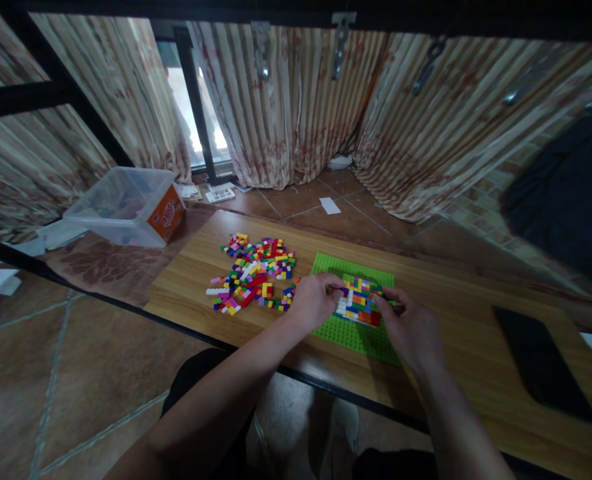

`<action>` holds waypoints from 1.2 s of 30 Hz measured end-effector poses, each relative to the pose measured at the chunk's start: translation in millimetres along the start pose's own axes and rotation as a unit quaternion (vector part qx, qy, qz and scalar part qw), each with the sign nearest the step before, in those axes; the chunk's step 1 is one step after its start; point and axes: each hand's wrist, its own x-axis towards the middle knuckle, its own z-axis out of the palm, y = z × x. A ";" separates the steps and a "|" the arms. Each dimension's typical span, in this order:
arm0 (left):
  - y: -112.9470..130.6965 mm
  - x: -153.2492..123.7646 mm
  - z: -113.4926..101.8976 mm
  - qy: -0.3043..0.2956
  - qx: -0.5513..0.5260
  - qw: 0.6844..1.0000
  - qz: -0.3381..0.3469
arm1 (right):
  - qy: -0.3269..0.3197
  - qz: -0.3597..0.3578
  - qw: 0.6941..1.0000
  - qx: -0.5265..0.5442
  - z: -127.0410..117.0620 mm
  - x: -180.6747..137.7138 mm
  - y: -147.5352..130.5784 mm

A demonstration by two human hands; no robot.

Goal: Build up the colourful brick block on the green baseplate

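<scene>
A green studded baseplate [353, 340] lies on the wooden table, bearing a block of multicoloured building bricks [359, 303] with white, blue, orange, yellow and red parts. My left hand [313, 301] is at the block's left side, thumb and fingertips pinched together; a spot of purple shows at the tips, but what they hold is unclear. At the right edge of the block, my right hand [412, 328] has its thumb and finger closed together, touching or almost touching the bricks. Whatever is between those fingertips is too small to make out. Left of the plate spreads a pile of loose bricks [253, 270].
A clear plastic bin [121, 207] with an orange label stands beyond the table's left end. A flat black object [543, 363] lies on the table [456, 320] at right. Striped curtains [296, 107] hang behind; a dark shape [566, 193] is at the right.
</scene>
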 end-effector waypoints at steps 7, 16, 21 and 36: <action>-6.7 5.8 8.1 0.020 -0.044 0.999 -0.021 | 0.006 -0.006 1.000 -0.002 0.3 -0.7 -0.2; -5.0 5.5 6.4 0.026 -0.017 0.999 -0.037 | 0.003 -0.003 1.000 0.004 0.0 -0.8 -1.5; -3.7 4.6 5.9 0.025 0.000 0.999 -0.035 | -0.002 0.009 1.000 0.008 -0.1 -1.2 -2.6; 1.6 4.9 4.2 0.011 -0.021 0.998 -0.061 | -0.010 0.015 1.000 -0.004 -0.4 -1.6 -4.8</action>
